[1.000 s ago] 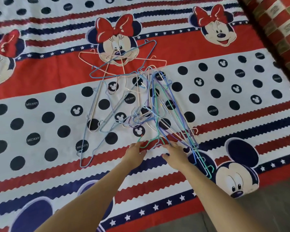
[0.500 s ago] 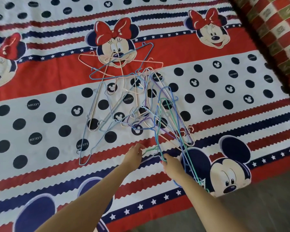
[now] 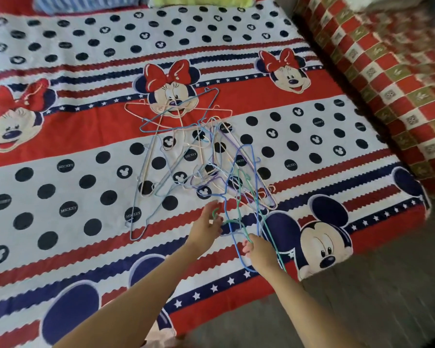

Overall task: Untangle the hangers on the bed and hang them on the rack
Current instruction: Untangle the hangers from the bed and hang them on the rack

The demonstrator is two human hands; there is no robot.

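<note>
A tangle of thin wire hangers (image 3: 186, 151), in blue, pink, purple and green, lies on the cartoon-print bed sheet (image 3: 60, 151). My right hand (image 3: 260, 252) grips a green hanger (image 3: 240, 197) and a blue hanger (image 3: 239, 249) near the bed's front edge, lifting their near ends off the sheet. My left hand (image 3: 207, 222) is just left of it, fingers relaxed, touching the green hanger's hook (image 3: 215, 213). The far ends of the lifted hangers are still caught in the pile. No rack is in view.
A red and green checked blanket (image 3: 387, 71) lies along the right side of the bed. Pillows, one striped blue (image 3: 86, 3), sit at the head. Grey floor (image 3: 362, 310) shows at the front right.
My right hand has pulled the green and blue hangers toward me and upward, off the sheet. My left hand stayed by the hook. The camera has pulled back, showing more of the bed.
</note>
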